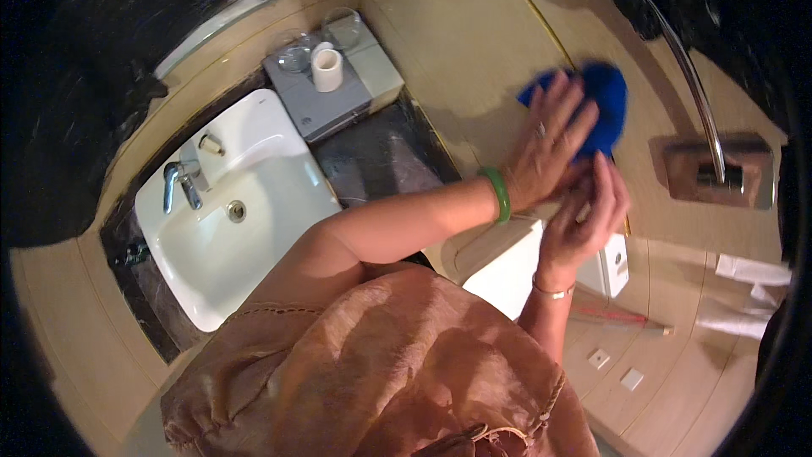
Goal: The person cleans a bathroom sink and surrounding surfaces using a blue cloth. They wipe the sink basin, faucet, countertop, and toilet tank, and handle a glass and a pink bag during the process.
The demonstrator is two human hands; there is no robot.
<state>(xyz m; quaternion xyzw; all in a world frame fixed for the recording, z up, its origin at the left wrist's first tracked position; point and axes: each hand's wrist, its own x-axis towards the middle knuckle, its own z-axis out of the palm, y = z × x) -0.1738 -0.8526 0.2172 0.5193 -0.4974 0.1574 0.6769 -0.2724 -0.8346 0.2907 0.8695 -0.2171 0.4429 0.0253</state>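
brown top (381, 355) is seen closest. blue cloth (611, 101) is held on the wall (448, 42) under the spread left hand (554, 140); any pinch by the right hand (584, 216) cannot be told. cloth seems soft, light, best held mid-way.

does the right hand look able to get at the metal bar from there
Probably yes: nothing visible stands between the right hand and the metal bar, though depth is hard to judge.
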